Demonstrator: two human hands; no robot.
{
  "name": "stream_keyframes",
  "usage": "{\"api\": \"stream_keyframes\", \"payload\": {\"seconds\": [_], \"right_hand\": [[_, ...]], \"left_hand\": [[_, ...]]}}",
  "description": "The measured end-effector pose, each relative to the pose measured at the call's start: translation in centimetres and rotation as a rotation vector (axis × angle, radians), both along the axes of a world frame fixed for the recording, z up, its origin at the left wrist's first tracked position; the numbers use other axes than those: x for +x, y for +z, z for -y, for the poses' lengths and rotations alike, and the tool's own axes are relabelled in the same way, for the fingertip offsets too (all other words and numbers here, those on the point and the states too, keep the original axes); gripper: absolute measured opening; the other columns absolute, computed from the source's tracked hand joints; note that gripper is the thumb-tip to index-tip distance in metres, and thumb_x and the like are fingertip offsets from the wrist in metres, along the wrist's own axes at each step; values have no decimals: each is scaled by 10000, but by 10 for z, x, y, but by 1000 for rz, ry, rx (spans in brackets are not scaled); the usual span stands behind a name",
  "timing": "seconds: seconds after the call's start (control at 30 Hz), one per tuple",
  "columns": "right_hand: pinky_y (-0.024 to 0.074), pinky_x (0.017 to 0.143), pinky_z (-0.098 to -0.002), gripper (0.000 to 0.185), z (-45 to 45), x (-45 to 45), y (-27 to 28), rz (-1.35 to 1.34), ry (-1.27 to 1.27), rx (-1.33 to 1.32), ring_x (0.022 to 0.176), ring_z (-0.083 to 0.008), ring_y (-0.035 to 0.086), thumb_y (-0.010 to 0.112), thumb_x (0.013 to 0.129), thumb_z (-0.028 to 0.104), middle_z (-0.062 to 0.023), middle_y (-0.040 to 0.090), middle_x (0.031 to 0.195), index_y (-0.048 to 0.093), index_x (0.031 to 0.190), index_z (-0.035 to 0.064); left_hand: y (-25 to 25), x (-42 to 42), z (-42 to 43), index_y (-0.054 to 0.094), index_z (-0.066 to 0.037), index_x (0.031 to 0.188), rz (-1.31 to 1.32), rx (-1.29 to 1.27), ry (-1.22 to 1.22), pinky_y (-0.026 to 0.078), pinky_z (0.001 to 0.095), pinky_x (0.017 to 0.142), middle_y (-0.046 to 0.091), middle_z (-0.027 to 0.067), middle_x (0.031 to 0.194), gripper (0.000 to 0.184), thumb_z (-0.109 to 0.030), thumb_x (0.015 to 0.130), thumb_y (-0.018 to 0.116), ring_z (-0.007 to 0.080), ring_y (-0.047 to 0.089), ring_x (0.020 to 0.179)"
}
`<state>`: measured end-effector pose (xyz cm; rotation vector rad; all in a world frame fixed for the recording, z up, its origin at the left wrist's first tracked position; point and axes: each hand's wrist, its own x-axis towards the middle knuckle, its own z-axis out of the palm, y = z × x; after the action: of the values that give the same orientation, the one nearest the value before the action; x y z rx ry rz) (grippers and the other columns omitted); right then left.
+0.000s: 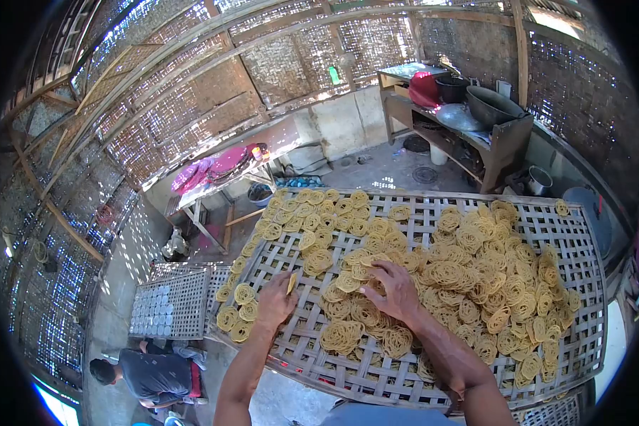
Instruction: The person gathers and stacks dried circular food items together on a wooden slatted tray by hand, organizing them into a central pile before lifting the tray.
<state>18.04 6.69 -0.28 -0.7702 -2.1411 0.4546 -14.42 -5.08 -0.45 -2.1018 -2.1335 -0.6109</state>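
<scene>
A large slatted bamboo rack [405, 206] lies in front of me, bearing many flat yellow noodle coils. My left hand [277, 302] is over the left part of the rack, its fingers closed on one noodle coil [291, 283] seen edge-on. Below and left of that hand, several coils [244, 293] lie singly near the rack's edge. My right hand [395, 290] reaches onto a loose heap of coils [348, 312] at the middle, thumb and forefinger apart, touching the heap. A bigger pile [476, 263] covers the right half.
At lower left a person in a dark shirt [156, 374] bends beside another rack [188, 305] with pale round pieces. Behind stand a bench [213, 188] with pink cloth and a wooden table [440, 124] holding a large metal pan [491, 106]. A metal pot [539, 181] sits at right.
</scene>
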Motion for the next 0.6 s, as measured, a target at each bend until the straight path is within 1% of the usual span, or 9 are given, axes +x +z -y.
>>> {"api": "stream_keyframes", "payload": {"seconds": [0.03, 0.07, 0.17, 0.27, 0.37, 0.4, 0.5, 0.53, 0.6], "right_hand": [[449, 1036, -460, 470, 0, 1, -1, 1, -4, 5, 1200, -340, 592, 758, 861, 340, -149, 630, 1290, 658, 1204, 35], [450, 1036, -459, 466, -1, 0, -2, 0, -6, 9, 1198, -340, 592, 758, 861, 339, -148, 630, 1290, 659, 1200, 35], [455, 1029, -456, 461, -1, -2, -2, -7, -8, 29, 1195, -339, 592, 760, 858, 334, -148, 630, 1288, 660, 1196, 37], [448, 1030, -465, 458, -1, -2, -5, -28, -16, 16, 1186, -338, 599, 772, 843, 333, -143, 643, 1279, 678, 1192, 53], [406, 1054, -476, 487, 2, -3, -1, -19, -54, 48, 1194, -338, 582, 775, 836, 350, -147, 635, 1286, 671, 1211, 56], [387, 1065, -479, 503, 3, -2, 3, -8, -76, 68, 1200, -337, 572, 774, 837, 358, -151, 627, 1291, 664, 1221, 54], [343, 1084, -488, 506, 17, -2, 31, -7, -209, 236, 1198, -324, 560, 771, 840, 396, -149, 621, 1303, 689, 1215, 65], [360, 1071, -482, 484, 21, -5, 37, -55, -184, 229, 1177, -324, 568, 756, 862, 394, -152, 630, 1278, 696, 1203, 56], [395, 1044, -469, 447, 27, -11, 46, -148, -137, 212, 1135, -325, 584, 725, 906, 391, -157, 649, 1228, 711, 1178, 37]], "left_hand": [[-1, -5, 0, 607, -18, 1324, 64, 42, -26, 455, 479, 1042, 569, 231, 1407, 507, -264, 883, 651, 417, 552, 1268], [-4, -6, 1, 605, 27, 1299, -41, 154, -60, 504, 464, 980, 600, 234, 1360, 465, -143, 869, 653, 407, 598, 1201], [-17, -13, 1, 613, 52, 1271, -54, 311, -27, 545, 497, 893, 671, 246, 1213, 431, -138, 888, 666, 429, 663, 1049], [12, -4, 3, 618, 80, 1235, 165, 312, 208, 573, 478, 776, 711, 262, 1043, 371, -142, 939, 654, 420, 711, 883], [38, 16, -3, 629, 81, 1206, 445, 444, 325, 567, 434, 693, 716, 275, 954, 345, -180, 981, 641, 389, 712, 746], [34, 16, -6, 637, 75, 1209, 516, 443, 391, 549, 386, 729, 728, 234, 1008, 336, -169, 978, 652, 288, 705, 786], [39, 71, -26, 638, 78, 1209, 1175, 608, 313, 536, 354, 778, 721, 158, 1057, 346, -169, 969, 669, 214, 663, 854], [44, 89, -26, 638, 81, 1198, 1244, 476, 308, 523, 332, 816, 696, 108, 1094, 337, -169, 975, 666, 171, 635, 938], [53, 139, -31, 633, 80, 1194, 1365, 453, 276, 522, 332, 810, 694, 111, 1081, 331, -181, 992, 652, 166, 631, 924]]}}
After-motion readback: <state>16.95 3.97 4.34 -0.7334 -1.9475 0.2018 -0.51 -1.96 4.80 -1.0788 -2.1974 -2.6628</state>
